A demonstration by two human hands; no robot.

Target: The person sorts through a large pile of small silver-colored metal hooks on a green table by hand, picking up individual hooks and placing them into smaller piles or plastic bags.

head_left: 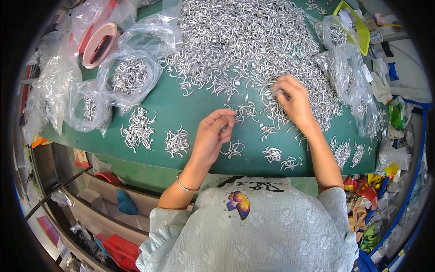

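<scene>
Left hand (213,132) and right hand (295,100) curled, grip contents unclear, near curved silver metallic pieces (249,41); light fingertip pinches should keep the small silver piles (177,142) unmixed.

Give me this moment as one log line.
left hand: curled, over green table | right hand: over large silvery pile | small silvery heaps: near front edge

The heap of curved silvery metal pieces (244,36) is cut off by the upper edge. Motion blurs the right hand (295,100), leaving its grasp unclear. The left hand (211,134) mostly hides the pieces it holds. The lower edge crops the shirt (253,235).
</scene>
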